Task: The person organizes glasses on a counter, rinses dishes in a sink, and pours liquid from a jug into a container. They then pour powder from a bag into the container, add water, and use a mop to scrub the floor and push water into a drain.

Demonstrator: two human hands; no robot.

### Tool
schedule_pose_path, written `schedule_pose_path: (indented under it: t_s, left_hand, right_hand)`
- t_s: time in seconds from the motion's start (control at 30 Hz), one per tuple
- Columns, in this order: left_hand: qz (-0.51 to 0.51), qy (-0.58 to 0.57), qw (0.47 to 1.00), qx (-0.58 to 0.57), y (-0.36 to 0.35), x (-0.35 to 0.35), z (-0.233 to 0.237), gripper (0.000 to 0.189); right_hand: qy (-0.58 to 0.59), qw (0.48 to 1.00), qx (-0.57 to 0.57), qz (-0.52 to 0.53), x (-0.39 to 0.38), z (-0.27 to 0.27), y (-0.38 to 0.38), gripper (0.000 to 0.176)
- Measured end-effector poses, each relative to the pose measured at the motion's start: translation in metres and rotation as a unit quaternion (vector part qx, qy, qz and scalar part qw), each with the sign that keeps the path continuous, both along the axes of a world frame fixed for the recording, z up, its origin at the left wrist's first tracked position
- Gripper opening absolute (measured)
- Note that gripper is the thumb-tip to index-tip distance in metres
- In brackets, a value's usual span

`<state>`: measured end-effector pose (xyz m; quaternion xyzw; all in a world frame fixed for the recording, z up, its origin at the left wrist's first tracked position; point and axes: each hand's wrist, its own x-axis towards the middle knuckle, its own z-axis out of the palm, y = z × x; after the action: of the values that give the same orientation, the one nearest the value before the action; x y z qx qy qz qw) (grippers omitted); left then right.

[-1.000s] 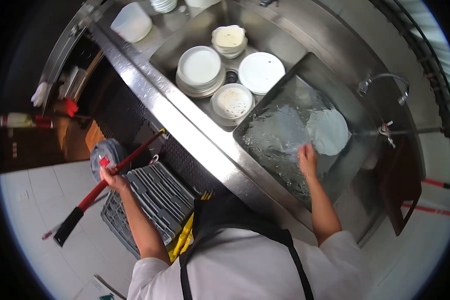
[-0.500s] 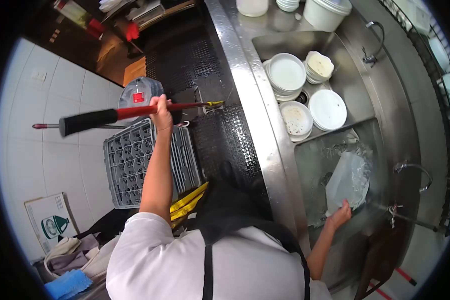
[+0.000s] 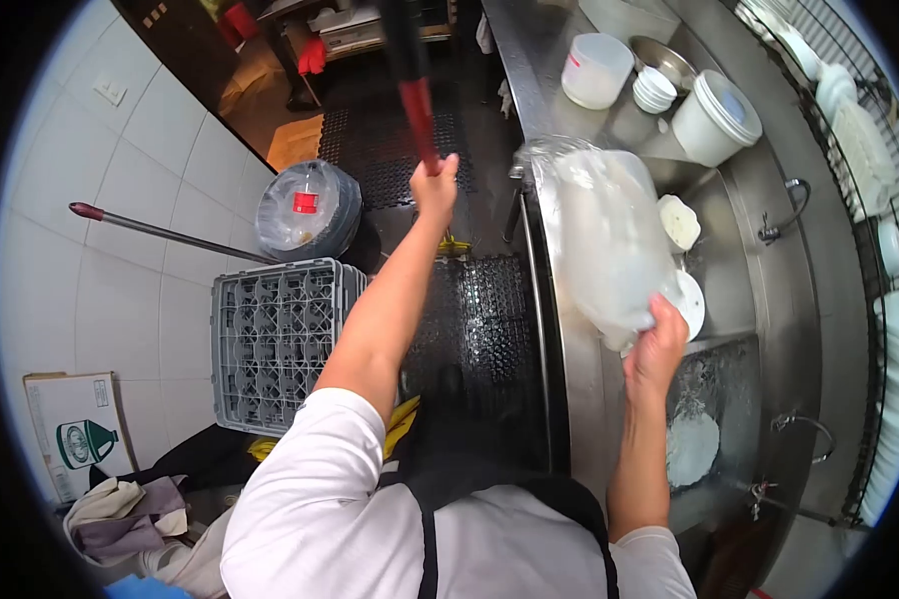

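Observation:
My left hand (image 3: 435, 190) is closed around the red part of a long-handled pole (image 3: 419, 115), whose black grip rises toward the camera and looks blurred. Yellow bits at the pole's lower end (image 3: 453, 245) show against the dark floor. My right hand (image 3: 659, 344) grips the near end of a translucent white plastic container (image 3: 609, 235), tilted over the sink's front edge. Clear water appears to spill from its far end toward the floor side. Behind the container, a scalloped bowl (image 3: 678, 222) and a white plate (image 3: 691, 304) partly show; other dishes there are hidden.
A steel sink (image 3: 744, 290) on the right holds water and a white round shape (image 3: 691, 449). Tubs (image 3: 714, 120) stand on the far counter. Left are stacked grey glass racks (image 3: 275, 344), a lidded bin (image 3: 310, 215) and a leaning pole (image 3: 170, 237). Black mats (image 3: 479, 309) cover the floor.
My right hand has lifted the container out of the sink water and swung it forward and left over the edge. My left hand has moved forward and right, turning the pole more upright.

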<state>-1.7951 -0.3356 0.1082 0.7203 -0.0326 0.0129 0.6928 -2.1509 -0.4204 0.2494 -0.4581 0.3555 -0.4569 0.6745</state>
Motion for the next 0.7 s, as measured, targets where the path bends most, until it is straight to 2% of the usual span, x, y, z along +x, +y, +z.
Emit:
schedule_pose_path:
  t_s: [0.07, 0.13, 0.2, 0.3, 0.4, 0.43, 0.47, 0.5, 0.57, 0.7]
  left_hand:
    - [-0.021, -0.050, 0.999, 0.004, -0.017, 0.029, 0.008, 0.024]
    - [-0.088, -0.064, 0.991, 0.076, -0.023, 0.059, 0.022, 0.028]
    - [-0.222, -0.079, 0.971, -0.038, -0.029, 0.096, 0.006, 0.028]
    - [-0.226, 0.029, 0.973, -0.013, -0.020, 0.110, -0.005, 0.025]
    - [-0.203, -0.003, 0.978, 0.041, 0.000, 0.128, -0.016, 0.024]
    - [-0.207, 0.006, 0.978, 0.016, 0.005, 0.135, -0.017, 0.026]
    - [-0.209, -0.019, 0.976, 0.057, 0.012, 0.143, -0.016, 0.030]
    - [-0.218, -0.019, 0.975, 0.041, 0.017, 0.151, -0.021, 0.030]
    - [-0.227, -0.021, 0.974, 0.022, 0.026, 0.165, -0.029, 0.030]
    - [-0.228, -0.014, 0.973, -0.004, 0.035, 0.173, -0.031, 0.030]
  right_hand:
    - [0.060, 0.996, -0.013, 0.061, 0.052, 0.001, 0.005, 0.021]
    - [0.125, 0.986, -0.038, 0.104, 0.094, -0.013, 0.007, 0.028]
    - [0.163, 0.975, -0.051, 0.144, 0.133, -0.019, 0.016, 0.032]
    - [0.191, 0.965, -0.018, 0.176, 0.173, -0.034, 0.025, 0.036]
    - [0.249, 0.946, -0.039, 0.203, 0.198, -0.059, 0.021, 0.049]
    - [0.296, 0.930, -0.076, 0.206, 0.205, -0.071, 0.017, 0.053]
    - [0.342, 0.909, -0.113, 0.209, 0.212, -0.085, 0.012, 0.056]
    - [0.384, 0.885, -0.152, 0.213, 0.221, -0.093, 0.010, 0.060]
    - [0.417, 0.860, -0.189, 0.223, 0.238, -0.110, 0.007, 0.060]
    - [0.481, 0.800, -0.245, 0.260, 0.271, -0.091, 0.011, 0.051]
